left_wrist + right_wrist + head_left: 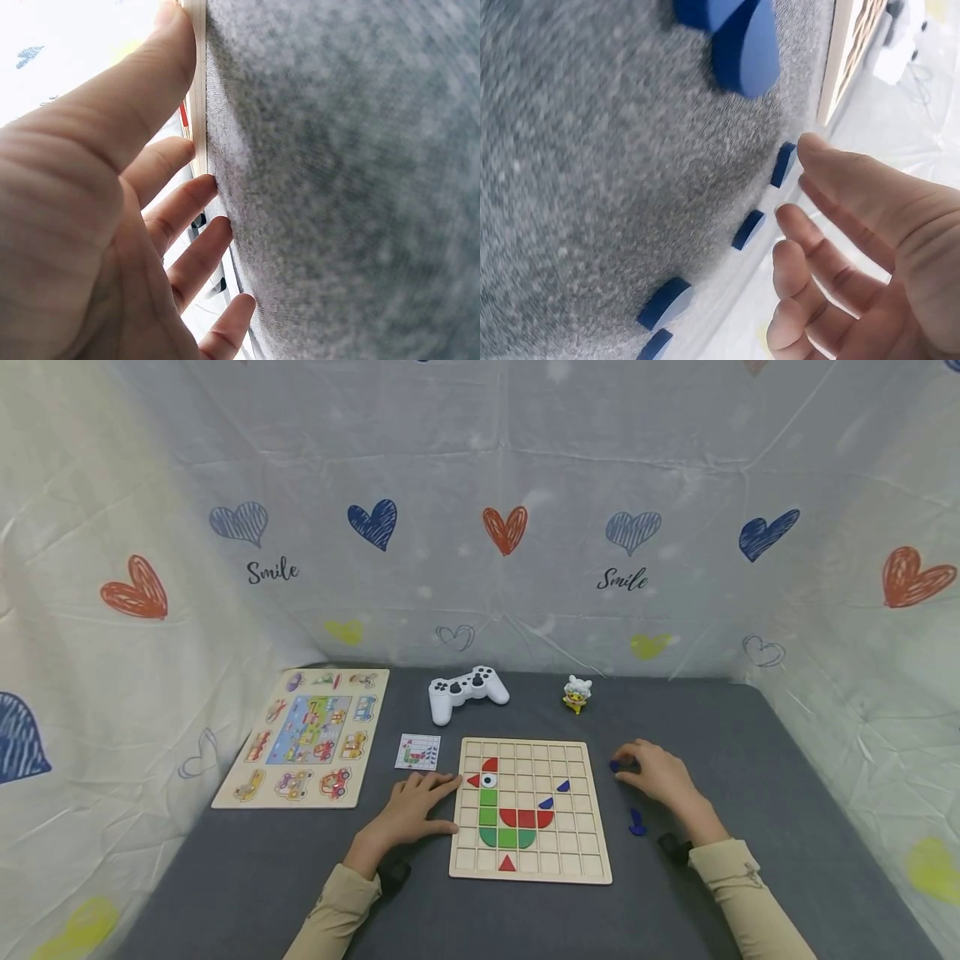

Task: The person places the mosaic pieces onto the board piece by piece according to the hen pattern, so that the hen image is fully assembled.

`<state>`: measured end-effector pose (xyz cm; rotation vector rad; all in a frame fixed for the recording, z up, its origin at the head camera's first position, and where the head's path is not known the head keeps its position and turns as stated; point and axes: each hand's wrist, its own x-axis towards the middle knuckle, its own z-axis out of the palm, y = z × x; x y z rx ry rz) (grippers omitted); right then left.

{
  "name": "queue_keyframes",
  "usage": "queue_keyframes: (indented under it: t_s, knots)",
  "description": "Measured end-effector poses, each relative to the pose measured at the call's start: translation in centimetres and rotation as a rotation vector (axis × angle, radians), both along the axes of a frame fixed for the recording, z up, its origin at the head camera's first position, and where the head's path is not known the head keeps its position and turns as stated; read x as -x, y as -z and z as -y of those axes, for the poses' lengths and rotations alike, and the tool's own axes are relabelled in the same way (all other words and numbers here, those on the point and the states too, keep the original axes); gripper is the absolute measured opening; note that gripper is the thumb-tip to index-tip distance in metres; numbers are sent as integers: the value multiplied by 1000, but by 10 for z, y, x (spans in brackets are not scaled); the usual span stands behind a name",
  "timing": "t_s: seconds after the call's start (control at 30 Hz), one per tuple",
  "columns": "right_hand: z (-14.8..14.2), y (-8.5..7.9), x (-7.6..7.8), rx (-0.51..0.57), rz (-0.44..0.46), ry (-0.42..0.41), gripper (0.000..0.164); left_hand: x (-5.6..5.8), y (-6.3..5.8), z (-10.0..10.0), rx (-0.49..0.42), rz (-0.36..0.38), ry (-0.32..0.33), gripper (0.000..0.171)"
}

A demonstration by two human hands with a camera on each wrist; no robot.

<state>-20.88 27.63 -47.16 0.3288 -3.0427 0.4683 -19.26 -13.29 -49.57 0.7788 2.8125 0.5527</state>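
Note:
A wooden grid board [577,852] lies flat on the table, bearing red, green and blue pieces arranged like a bird, with a round eye piece [489,781]. My left hand [408,814] is spread at the board's left edge, thumb and fingertips touching its side; the left wrist view shows the fingers nearly straight. Right of the board, my right hand [660,774] reaches down over small blue pieces. In the right wrist view its thumb and index finger are right beside one blue block [782,165]. Other blue pieces [664,304] lie around it, including a pair [637,822] nearer me.
A small picture card [417,752] lies beyond my left hand. Farther left is a wooden vehicle puzzle [367,735]. A white game controller [468,691] and a small figurine [577,693] stand behind the board, before a heart-patterned curtain [555,593].

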Motion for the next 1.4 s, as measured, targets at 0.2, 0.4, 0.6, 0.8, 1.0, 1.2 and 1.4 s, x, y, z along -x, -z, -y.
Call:
queue_keyframes:
  t_s: [0.2,0.4,0.6,0.8,1.0,1.2,1.4]
  knots:
    - [-5,1,3,-7,44,43,23,-1,0,0,0,-3,-3,77]
    - [-1,1,7,-24,62,39,25,0,1,0,0,-4,-3,77]
    - [5,2,13,-37,63,35,24,0,1,0,-1,-3,2,78]
    - [12,3,16,-49,56,24,15,0,2,0,1,-14,4,77]
    - [17,3,13,-31,41,13,9,0,1,0,-1,-15,-1,77]
    - [19,4,6,-21,27,-2,10,-1,0,-1,5,-7,-4,77]
    - [26,3,-3,-11,-23,-33,11,0,1,-1,3,-8,-4,77]
